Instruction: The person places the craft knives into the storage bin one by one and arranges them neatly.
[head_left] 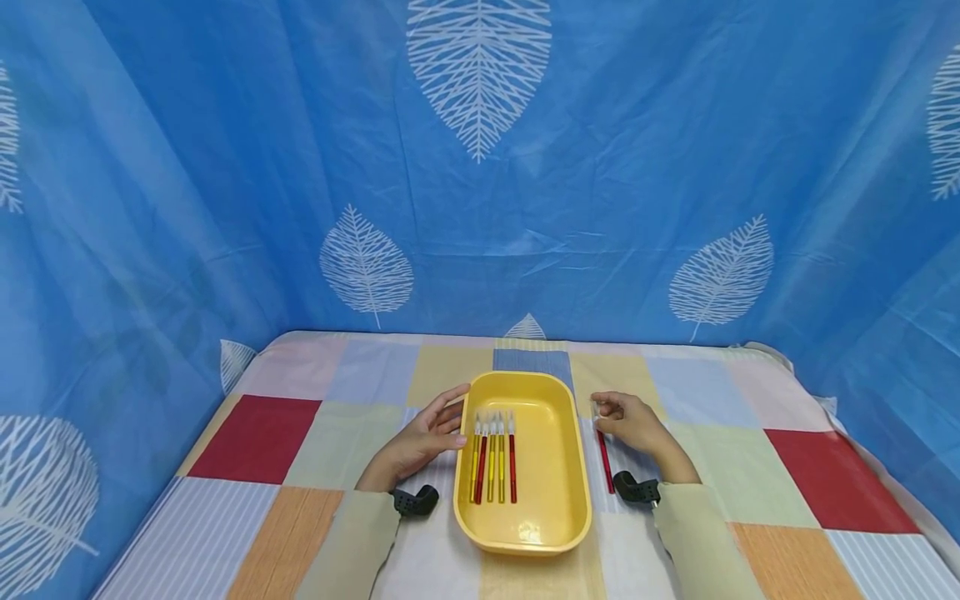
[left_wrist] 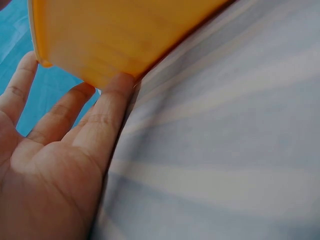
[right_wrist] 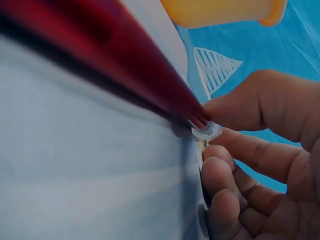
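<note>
A yellow tray [head_left: 551, 467] stands on the patchwork cloth. Several pen-like craft knives [head_left: 492, 458] with red or gold handles and clear caps lie side by side in its left half. My left hand [head_left: 420, 442] rests against the tray's left side, fingers spread and fairly straight, fingertips touching the outer wall [left_wrist: 125, 35]. To the right of the tray, another red craft knife [head_left: 604, 458] lies on the cloth. My right hand [head_left: 630, 421] pinches its clear-capped far end [right_wrist: 207, 132] between thumb and fingers; the remaining fingers curl below.
A patchwork cloth [head_left: 360, 442] covers the table. Blue curtains [head_left: 585, 217] with white leaf prints hang behind and at both sides. Black wrist cameras [head_left: 416, 501] are strapped to both wrists, next to pale sleeves [head_left: 352, 533].
</note>
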